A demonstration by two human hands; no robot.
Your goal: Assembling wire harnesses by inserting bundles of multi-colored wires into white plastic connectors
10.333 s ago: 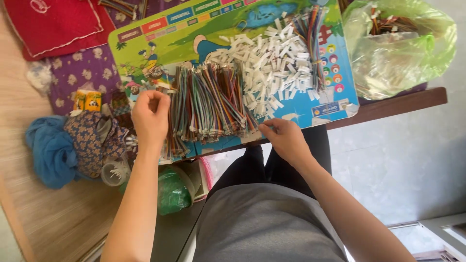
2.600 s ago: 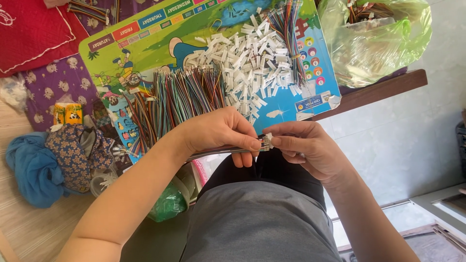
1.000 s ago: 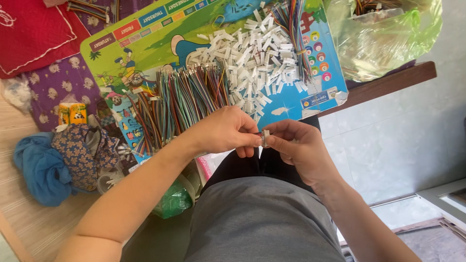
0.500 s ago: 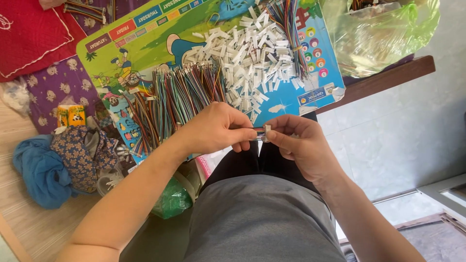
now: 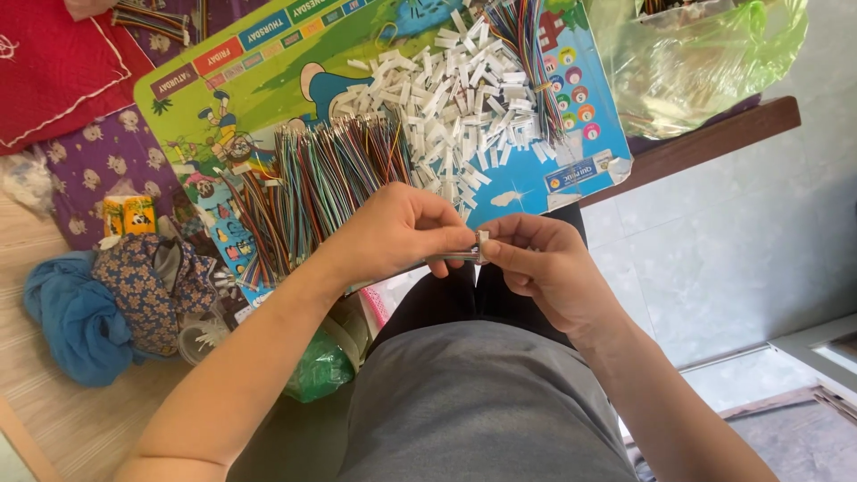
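I held a small white connector housing (image 5: 482,243) pinched between the thumb and fingertips of my right hand (image 5: 544,272), while my left hand (image 5: 402,234) was closed around the thin wire ends (image 5: 451,257) that ran up to it. Both grips were narrow and tight, the two hands touching at the fingertips, held above my lap just in front of the table edge (image 5: 705,147).

By my judgement I was at the step of seating wire ends into the housing. The next move would call for lining the tip up squarely with its slot and pushing gently along the wire's length, without bending it.

Beyond my hands, on the colourful printed board (image 5: 268,89), lay a fanned bunch of multicoloured wires (image 5: 321,187), far too many to count, several dozen at least. Beside it sat a loose heap of white housings (image 5: 455,98), likewise dozens and uncountable. A second, smaller bundle of coloured wires (image 5: 527,54) lay along the heap's far side.

To the left I counted one red cloth (image 5: 54,62), one purple patterned cloth (image 5: 98,174), one blue cloth (image 5: 71,317) and one floral pouch (image 5: 147,286). One green-tinted plastic bag (image 5: 696,54) sat at the right end of the table.
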